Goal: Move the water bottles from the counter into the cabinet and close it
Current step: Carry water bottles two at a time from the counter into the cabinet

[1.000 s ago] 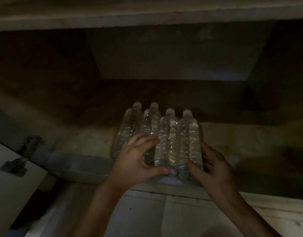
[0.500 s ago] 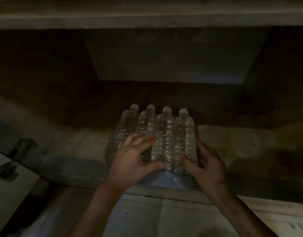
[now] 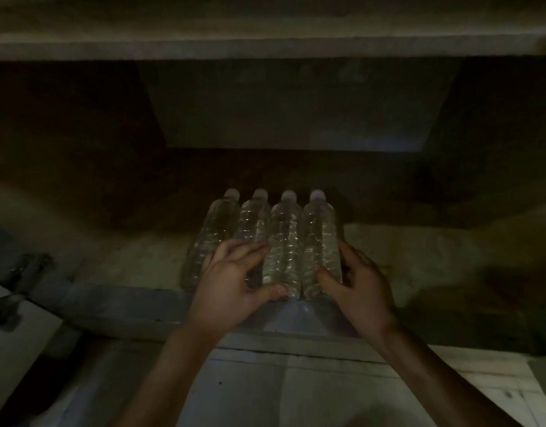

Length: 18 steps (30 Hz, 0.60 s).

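Note:
Several clear water bottles (image 3: 284, 238) with white caps lie side by side on the cabinet floor (image 3: 419, 260), caps pointing to the back. My left hand (image 3: 234, 288) lies over the lower ends of the left-hand bottles, thumb at the base of the third one. My right hand (image 3: 355, 288) cups the base and right side of the rightmost bottle (image 3: 319, 238). Both hands press on the row; the bottles' bottoms are partly hidden by my fingers. The cabinet is dark and open.
The open cabinet door (image 3: 16, 334) with its metal hinge (image 3: 22, 275) stands at the lower left. A shelf edge (image 3: 265, 41) runs across the top. The cabinet's front sill (image 3: 117, 306) lies under my wrists. Bare cabinet floor lies to the bottles' right.
The row of bottles has slid a little deeper into the cabinet with both hands following it. My grip looks the same.

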Each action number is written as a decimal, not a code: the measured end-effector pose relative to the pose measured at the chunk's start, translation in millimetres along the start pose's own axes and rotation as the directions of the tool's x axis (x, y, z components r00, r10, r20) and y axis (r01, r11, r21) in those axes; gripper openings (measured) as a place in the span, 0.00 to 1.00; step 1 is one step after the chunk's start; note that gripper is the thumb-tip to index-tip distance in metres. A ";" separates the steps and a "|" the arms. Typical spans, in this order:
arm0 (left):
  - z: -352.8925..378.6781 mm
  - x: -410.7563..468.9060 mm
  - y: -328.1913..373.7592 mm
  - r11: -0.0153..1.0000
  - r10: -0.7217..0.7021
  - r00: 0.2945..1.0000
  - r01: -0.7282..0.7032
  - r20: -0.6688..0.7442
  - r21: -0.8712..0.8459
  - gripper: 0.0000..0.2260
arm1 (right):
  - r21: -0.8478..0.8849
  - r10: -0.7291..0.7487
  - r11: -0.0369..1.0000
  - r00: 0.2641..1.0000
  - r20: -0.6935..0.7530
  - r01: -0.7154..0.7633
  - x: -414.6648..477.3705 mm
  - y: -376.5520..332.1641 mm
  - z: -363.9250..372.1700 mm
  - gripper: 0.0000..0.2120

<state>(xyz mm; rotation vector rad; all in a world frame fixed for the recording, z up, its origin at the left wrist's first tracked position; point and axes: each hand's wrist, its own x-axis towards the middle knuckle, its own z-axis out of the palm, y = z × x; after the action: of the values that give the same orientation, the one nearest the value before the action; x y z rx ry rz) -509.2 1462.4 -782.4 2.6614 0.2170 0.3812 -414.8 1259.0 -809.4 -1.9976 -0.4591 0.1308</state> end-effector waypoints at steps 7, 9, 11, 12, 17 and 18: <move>9.2 -12.3 5.9 0.993 0.059 0.998 -0.060 0.005 0.101 0.32 | -0.258 -0.040 0.966 0.998 -0.049 0.026 -8.4 -2.2 2.6 0.29; 8.5 -21.3 9.4 0.992 0.072 0.997 -0.070 -0.011 0.109 0.27 | -0.326 -0.052 0.945 0.998 -0.039 0.037 -18.1 -5.5 0.8 0.31; 6.9 -38.0 14.2 0.992 0.083 0.996 -0.080 -0.019 0.100 0.23 | -0.384 -0.058 0.922 0.998 -0.014 0.048 -37.0 -9.6 -0.1 0.30; 6.0 -48.7 18.2 0.993 0.085 0.996 -0.083 -0.017 0.086 0.21 | -0.404 -0.052 0.914 0.999 0.001 0.048 -49.4 -12.6 -1.0 0.29; -13.8 -105.7 52.9 0.999 0.039 0.998 -0.041 0.039 0.036 0.19 | -0.482 -0.027 0.874 0.997 0.072 0.059 -115.1 -32.4 -13.5 0.28; -24.1 -115.2 62.2 0.999 0.032 0.998 -0.034 0.060 0.040 0.19 | -0.481 -0.012 0.875 0.996 0.091 0.054 -126.8 -40.4 -20.0 0.28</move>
<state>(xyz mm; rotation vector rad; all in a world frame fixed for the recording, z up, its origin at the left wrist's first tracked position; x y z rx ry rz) -620.3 1392.4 -760.4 2.7157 0.1642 0.3101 -536.3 1210.5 -778.2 -2.4827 -0.6278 0.0838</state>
